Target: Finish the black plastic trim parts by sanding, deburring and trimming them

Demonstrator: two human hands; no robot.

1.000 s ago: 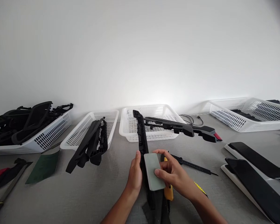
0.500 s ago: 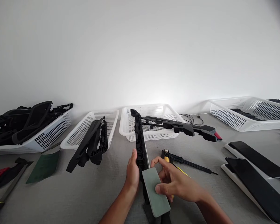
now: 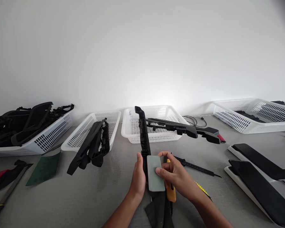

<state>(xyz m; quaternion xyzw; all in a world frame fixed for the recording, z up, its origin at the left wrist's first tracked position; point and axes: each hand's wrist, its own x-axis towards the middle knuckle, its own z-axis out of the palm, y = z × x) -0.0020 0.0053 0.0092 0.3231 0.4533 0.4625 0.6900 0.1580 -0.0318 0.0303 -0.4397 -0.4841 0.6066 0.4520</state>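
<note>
Right hand (image 3: pixel 174 175) has its fingers curled over a grey-green sanding block (image 3: pixel 155 173), thumb pressing its face, and the block lies flat against the long black trim strip (image 3: pixel 143 136). Left hand (image 3: pixel 138 177) is wrapped round the strip's left edge, gripping it just beside the block. No readable writing anywhere. The strip's long axis runs from six o'clock by the wrists up toward twelve, its far tip over the middle white basket (image 3: pixel 133 126). A black caliper (image 3: pixel 194 167) lies on the table toward three o'clock.
</note>
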